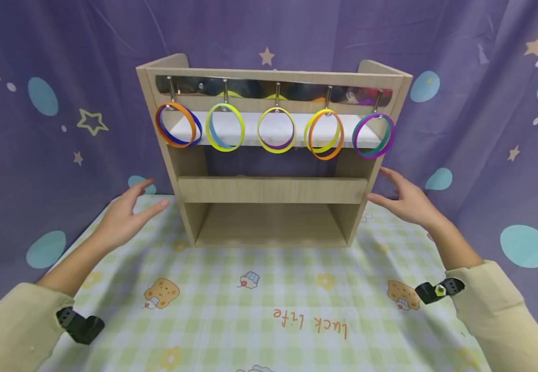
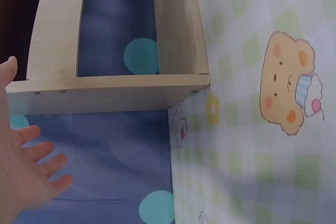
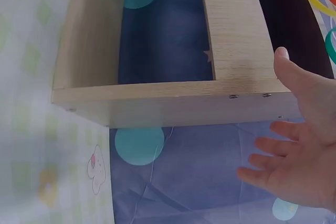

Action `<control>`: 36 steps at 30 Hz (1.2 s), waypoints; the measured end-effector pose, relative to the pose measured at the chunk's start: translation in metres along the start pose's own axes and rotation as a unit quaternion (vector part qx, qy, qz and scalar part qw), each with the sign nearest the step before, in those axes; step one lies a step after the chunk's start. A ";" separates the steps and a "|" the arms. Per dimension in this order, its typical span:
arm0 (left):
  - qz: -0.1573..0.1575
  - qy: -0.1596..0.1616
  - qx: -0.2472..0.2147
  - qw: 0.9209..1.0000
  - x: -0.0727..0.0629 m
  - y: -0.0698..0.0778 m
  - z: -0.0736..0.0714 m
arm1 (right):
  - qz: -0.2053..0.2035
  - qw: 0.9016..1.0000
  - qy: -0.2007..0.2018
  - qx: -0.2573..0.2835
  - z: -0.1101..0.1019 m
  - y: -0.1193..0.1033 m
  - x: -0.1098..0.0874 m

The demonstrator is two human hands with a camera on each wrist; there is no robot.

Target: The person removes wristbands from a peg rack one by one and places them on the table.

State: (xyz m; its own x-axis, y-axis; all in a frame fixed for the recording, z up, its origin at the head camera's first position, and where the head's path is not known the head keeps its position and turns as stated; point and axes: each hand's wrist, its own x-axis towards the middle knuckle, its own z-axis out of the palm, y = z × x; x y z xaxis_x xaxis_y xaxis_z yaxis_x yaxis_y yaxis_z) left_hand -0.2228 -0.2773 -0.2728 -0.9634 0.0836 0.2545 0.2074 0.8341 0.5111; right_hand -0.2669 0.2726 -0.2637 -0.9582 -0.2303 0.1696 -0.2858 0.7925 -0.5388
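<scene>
A light wooden rack (image 1: 272, 190) stands between my two hands. To its left, my left hand (image 1: 122, 219) is held apart from it, fingers spread and empty. My right hand (image 1: 408, 201) is at the right side panel (image 3: 173, 103), thumb extended and fingers loose; whether it touches the wood I cannot tell. Paired rings hang from hooks along the metal strip (image 1: 246, 85): an orange ring (image 1: 190, 108) with dark blue, a yellow-green ring (image 1: 242, 129) with light blue, a yellow ring (image 1: 275, 151) with purple, an orange ring (image 1: 342, 135) with yellow, and a purple ring (image 1: 393, 133) with teal.
Behind the hooks is a white shelf (image 1: 250, 126), with open compartments below. The rack rests on a green checked tablecloth (image 1: 213, 320) printed with cartoon figures. A purple curtain (image 1: 306, 36) with stars and ovals hangs behind and on both sides.
</scene>
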 end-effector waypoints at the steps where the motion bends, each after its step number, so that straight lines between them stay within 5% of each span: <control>1: 0.003 0.002 -0.011 1.000 0.000 0.000 0.000 | -0.008 1.000 0.003 0.014 0.000 0.000 0.001; 8: -0.002 0.023 -0.091 0.996 -0.003 0.002 0.001 | -0.013 0.995 0.000 0.101 0.001 -0.004 0.016; 16: -0.015 0.082 -0.123 0.989 -0.006 0.010 -0.003 | -0.019 0.989 0.003 0.145 -0.001 -0.011 0.023; 28: -0.001 0.048 -0.199 0.979 -0.011 0.025 -0.003 | -0.001 0.978 0.038 0.203 0.005 -0.006 0.035; 36: 0.040 0.022 -0.279 0.959 -0.008 0.039 0.003 | 0.004 0.971 0.041 0.237 0.005 0.003 0.038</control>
State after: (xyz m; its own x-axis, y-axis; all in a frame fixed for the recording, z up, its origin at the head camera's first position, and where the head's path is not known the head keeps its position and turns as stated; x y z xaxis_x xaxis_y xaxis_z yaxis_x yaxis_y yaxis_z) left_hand -0.2071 -0.2435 -0.2573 -0.9349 0.1015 0.3402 0.3513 0.4026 0.8453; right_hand -0.3041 0.2631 -0.2629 -0.9620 -0.1634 0.2186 -0.2694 0.4404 -0.8564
